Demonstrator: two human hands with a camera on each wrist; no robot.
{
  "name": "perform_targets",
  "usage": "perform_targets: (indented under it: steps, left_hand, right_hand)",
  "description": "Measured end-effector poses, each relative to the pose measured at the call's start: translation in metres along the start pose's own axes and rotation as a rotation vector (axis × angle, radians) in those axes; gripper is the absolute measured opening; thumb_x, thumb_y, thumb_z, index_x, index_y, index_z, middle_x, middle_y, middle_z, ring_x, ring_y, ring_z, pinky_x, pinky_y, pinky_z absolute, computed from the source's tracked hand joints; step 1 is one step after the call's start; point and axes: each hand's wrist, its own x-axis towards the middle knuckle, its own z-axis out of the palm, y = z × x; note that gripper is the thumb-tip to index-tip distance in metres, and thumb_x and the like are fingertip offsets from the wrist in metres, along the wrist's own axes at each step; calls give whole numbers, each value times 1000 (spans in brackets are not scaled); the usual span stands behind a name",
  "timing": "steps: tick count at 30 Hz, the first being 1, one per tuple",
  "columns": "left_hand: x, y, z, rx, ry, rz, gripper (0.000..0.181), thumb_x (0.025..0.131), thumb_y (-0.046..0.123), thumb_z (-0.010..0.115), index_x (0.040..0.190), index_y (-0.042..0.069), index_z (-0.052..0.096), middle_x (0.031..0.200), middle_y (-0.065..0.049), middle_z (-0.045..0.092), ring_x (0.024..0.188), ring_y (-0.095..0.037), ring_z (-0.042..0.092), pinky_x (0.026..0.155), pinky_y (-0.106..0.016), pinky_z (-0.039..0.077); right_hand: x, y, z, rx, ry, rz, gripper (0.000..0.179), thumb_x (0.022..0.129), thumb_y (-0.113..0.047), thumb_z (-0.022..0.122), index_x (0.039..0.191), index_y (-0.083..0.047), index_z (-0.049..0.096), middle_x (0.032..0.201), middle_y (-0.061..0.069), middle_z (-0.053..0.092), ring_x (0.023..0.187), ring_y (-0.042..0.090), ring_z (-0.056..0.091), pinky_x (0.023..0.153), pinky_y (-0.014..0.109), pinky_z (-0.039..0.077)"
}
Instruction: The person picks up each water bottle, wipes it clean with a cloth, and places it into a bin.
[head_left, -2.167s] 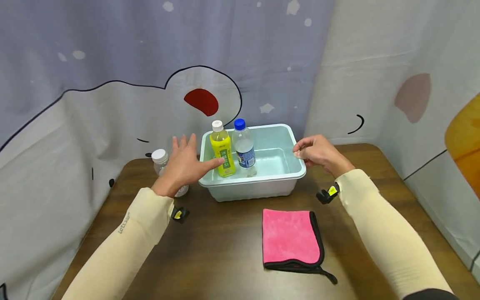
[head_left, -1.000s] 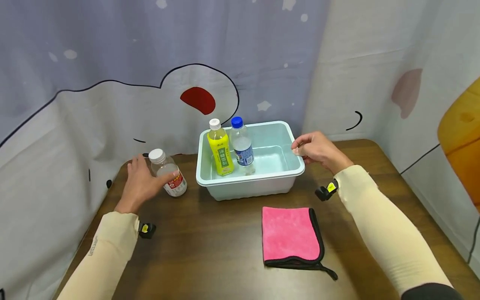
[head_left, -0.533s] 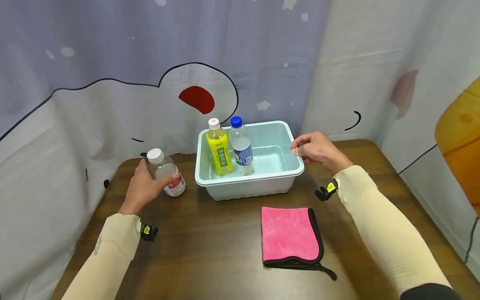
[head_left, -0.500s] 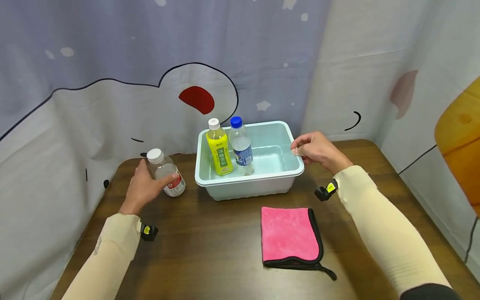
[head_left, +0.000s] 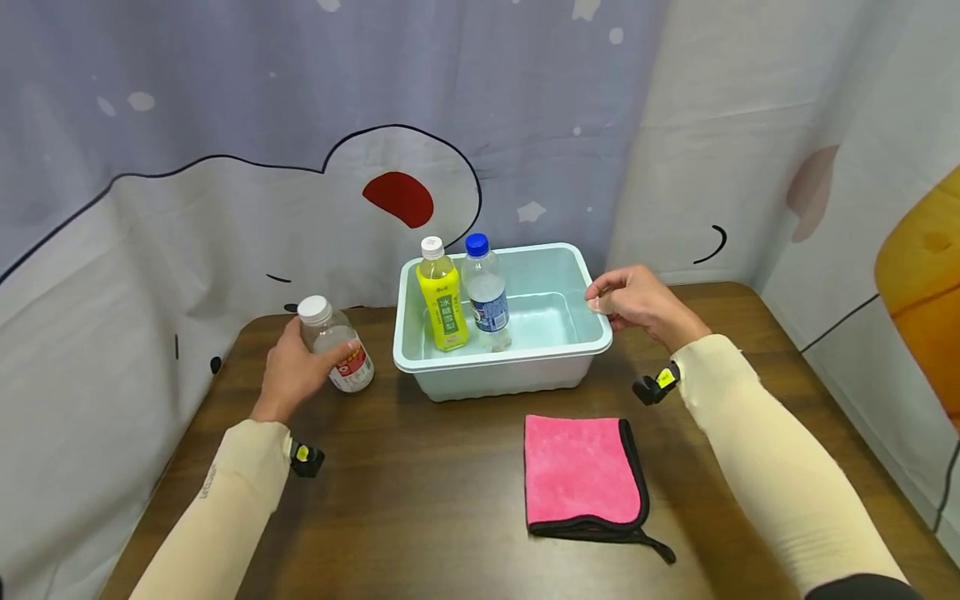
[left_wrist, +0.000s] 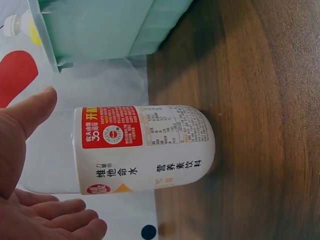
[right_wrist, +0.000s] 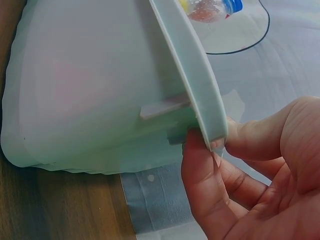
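Note:
My left hand [head_left: 294, 367] is around the left side of a clear bottle [left_wrist: 142, 150] with a white cap and a red-and-white label. Its thumb [left_wrist: 37, 110] and fingers [left_wrist: 70, 217] are spread apart on either side of the bottle, which stands on the table. With thumb and fingers, my right hand [head_left: 637, 302] pinches the right rim of a pale green plastic basin [head_left: 502, 379]; the pinched rim [right_wrist: 212, 120] shows in the right wrist view. Inside the basin lean a yellow-labelled drink bottle [head_left: 445, 310] and a blue-capped bottle [head_left: 487, 300].
A folded pink cloth [head_left: 581, 475] with black edging lies in front of the basin on the brown wooden table [head_left: 420, 508]. A printed curtain [head_left: 555, 125] hangs behind the table and along its sides.
My left hand has left the basin's left side, moved left to the white-capped bottle and come in closer round it. My right hand keeps its hold on the basin rim.

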Motion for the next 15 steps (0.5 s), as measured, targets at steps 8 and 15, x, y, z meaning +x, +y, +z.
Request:
perform_targets:
  steps: [8, 15]
  left_hand:
    - [3, 0, 3, -14, 28, -15, 98, 95, 52, 71, 159, -6, 24, 156, -33, 43, 142, -52, 47, 116, -67, 42]
    - [1, 0, 6, -28, 67, 3, 88, 95, 47, 74, 152, -8, 36, 150, -34, 51, 138, -50, 52, 113, -65, 46]
  right_hand:
    - [1, 0, 2, 20, -4, -1, 29, 96, -3, 68, 123, 8, 65, 88, 3, 67, 71, 13, 66, 63, 28, 61]
    - [1, 0, 1, 13, -5, 7, 30, 96, -3, 67, 124, 8, 65, 88, 3, 66, 71, 13, 65, 64, 29, 62]
